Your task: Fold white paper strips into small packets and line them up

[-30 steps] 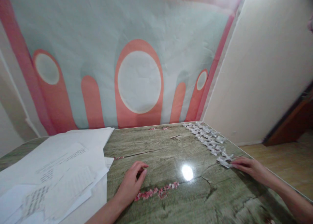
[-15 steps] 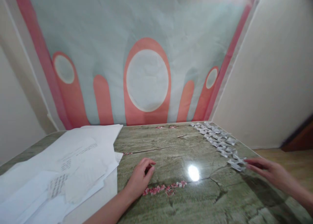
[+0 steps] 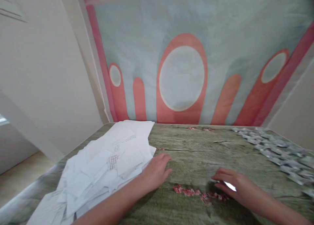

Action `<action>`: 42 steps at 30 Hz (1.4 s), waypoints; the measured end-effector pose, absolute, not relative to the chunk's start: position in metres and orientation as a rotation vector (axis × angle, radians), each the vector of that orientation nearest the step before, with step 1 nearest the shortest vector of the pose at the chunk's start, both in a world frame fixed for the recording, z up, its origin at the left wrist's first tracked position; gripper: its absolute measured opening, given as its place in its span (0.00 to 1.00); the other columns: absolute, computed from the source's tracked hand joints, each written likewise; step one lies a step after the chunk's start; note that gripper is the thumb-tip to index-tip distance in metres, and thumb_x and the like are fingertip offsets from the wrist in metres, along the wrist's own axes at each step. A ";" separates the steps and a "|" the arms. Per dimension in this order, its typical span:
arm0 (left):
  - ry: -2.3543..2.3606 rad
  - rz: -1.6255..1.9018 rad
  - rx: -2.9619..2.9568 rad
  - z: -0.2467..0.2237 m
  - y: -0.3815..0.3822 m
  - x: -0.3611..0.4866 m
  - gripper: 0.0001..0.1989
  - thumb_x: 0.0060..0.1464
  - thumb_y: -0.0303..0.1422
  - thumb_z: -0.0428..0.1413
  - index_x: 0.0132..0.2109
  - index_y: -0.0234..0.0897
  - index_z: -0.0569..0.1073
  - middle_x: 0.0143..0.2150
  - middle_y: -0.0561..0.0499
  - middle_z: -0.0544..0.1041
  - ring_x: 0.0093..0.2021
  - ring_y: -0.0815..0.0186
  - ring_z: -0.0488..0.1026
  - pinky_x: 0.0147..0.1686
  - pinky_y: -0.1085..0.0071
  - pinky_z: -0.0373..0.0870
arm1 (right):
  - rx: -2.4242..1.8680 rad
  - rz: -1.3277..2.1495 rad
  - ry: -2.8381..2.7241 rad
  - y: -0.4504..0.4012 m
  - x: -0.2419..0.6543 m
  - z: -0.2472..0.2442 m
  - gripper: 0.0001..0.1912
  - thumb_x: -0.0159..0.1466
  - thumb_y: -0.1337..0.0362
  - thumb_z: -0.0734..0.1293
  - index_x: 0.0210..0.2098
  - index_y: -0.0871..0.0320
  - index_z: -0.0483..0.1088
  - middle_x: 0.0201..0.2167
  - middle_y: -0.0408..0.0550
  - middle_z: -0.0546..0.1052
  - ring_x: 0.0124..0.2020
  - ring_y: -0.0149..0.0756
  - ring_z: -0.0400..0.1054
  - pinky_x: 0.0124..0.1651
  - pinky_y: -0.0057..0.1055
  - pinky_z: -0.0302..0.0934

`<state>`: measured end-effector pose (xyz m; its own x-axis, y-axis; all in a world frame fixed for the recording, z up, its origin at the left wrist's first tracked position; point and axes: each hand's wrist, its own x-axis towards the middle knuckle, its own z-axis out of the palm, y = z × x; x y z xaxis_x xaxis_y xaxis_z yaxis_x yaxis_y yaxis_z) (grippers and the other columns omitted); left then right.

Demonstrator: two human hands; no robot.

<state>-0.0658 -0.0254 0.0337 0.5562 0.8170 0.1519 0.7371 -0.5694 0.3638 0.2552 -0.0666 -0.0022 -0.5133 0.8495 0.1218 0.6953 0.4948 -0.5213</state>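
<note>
A heap of loose white papers (image 3: 85, 172) is spread over the left part of the desk (image 3: 196, 159), its sheets overlapped at odd angles and some marked with print. By its right edge the left hand (image 3: 158, 172) is held, palm down, with fingers gently bent and thumb parted from them; nothing is seen to be gripped. The left forearm is carried across the near side of the heap, presumably because the sheets are kept close on that side; whether they are touched by it cannot be told.

The right hand (image 3: 230, 187) is held over a strip of pink blossoms (image 3: 188, 190), which appears to be printed on the surface. Its fingers are curved toward the thumb with a gap left between. The bright patch seen through that gap is probably glare, though with the blur a small scrap at the fingertips cannot be ruled out.

Along the right side, small folded grey-white pieces (image 3: 272, 148) are laid in close rows, well apart from the heap, perhaps so that they are not mixed with the flat sheets. Behind the desk, a patterned wall covering (image 3: 181, 77) is hung.
</note>
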 end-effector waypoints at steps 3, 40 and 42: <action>1.662 0.328 2.562 0.032 -0.024 -0.108 0.19 0.52 0.30 0.52 0.52 0.35 0.65 0.56 0.43 0.65 0.56 0.58 0.61 0.56 0.62 0.55 | -1.214 0.594 -2.448 -0.060 0.231 -0.006 0.11 0.64 0.61 0.58 0.40 0.51 0.72 0.35 0.47 0.73 0.37 0.37 0.68 0.41 0.33 0.62; 1.350 0.533 2.248 0.082 -0.007 -0.074 0.17 0.58 0.38 0.45 0.32 0.34 0.74 0.27 0.53 0.74 0.28 0.68 0.68 0.27 0.77 0.60 | -1.200 0.302 -2.236 -0.057 0.226 -0.032 0.20 0.63 0.67 0.58 0.55 0.52 0.59 0.47 0.52 0.69 0.42 0.36 0.68 0.43 0.33 0.66; 1.153 0.377 2.214 0.070 0.000 -0.051 0.15 0.56 0.36 0.47 0.32 0.32 0.75 0.25 0.54 0.73 0.26 0.70 0.66 0.24 0.78 0.57 | -1.198 0.137 -2.195 -0.058 0.227 -0.034 0.24 0.62 0.67 0.59 0.58 0.54 0.55 0.50 0.54 0.67 0.45 0.38 0.67 0.45 0.34 0.65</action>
